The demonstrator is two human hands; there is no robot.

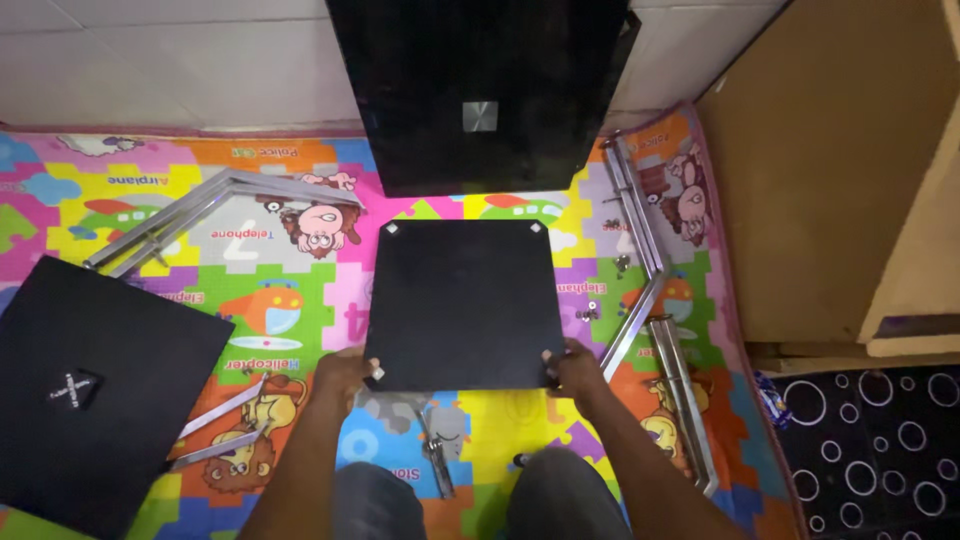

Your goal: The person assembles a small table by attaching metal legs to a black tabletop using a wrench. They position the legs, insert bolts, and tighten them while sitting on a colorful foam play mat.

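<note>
1. Gripping a square black panel (463, 303) by its two near corners, a person kneels over a bright children's play mat (300, 300) printed with cartoon animals and vehicles; the panel lies flat at the middle of the mat.

2. Left hand (347, 372) is curled shut around the panel's near-left corner, fingers tucked under the edge beside a small pale corner pad; right hand (576, 368) is closed likewise on the near-right corner. A grip at both corners likely keeps the board level and square to the body.

3. Small light pads also show at the panel's two far corners, which suggests its underside faces up.

4. A larger glossy black panel (485, 90) with a square metal plate at its centre lies at the mat's far edge, reaching onto the pale tiled floor (150, 60). Another black panel (95, 390) sits at the mat's left edge.

5. Chrome tube frames are spread around: one bent frame (190, 215) toward the far-left corner, a long one (650, 300) along the right edge, and short bars (225, 425) near the left panel. Loose screws (622, 263) lie beside the right frame, seemingly kept within reach.

6. A brown wooden cabinet (830, 180) stands off the mat's right edge, with a black circle-patterned rug (880, 440) beside it.
</note>
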